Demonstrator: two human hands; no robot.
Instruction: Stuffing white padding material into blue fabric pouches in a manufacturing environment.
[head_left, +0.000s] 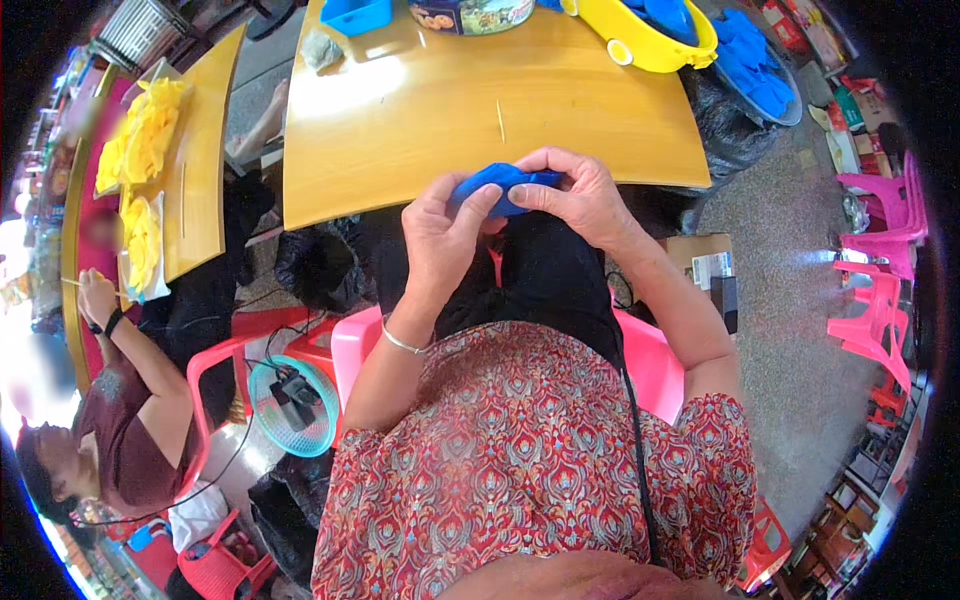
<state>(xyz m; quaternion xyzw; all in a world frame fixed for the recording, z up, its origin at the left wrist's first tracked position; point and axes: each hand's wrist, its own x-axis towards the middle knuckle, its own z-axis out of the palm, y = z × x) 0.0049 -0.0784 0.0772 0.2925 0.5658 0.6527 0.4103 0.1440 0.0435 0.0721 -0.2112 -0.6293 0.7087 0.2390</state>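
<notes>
A small piece of blue fabric (506, 182) is stretched between my two hands, just off the near edge of the wooden table (420, 130). My left hand (447, 228) pinches its left end, thumb on top. At the other end, my right hand (578, 196) grips it between thumb and bent fingers. The fabric looks folded or bunched; its underside is hidden. On the table beyond my hands lies a thin pale stick (501, 120).
At the table's far side are a blue container (356, 15), a round tin (470, 14) and a yellow tub (640, 40) with blue fabric. A basin (785, 105) of blue pieces stands right. A co-worker (140, 420) sits left by yellow pieces (145, 135). A turquoise basket (322, 425) stands beside my pink chair.
</notes>
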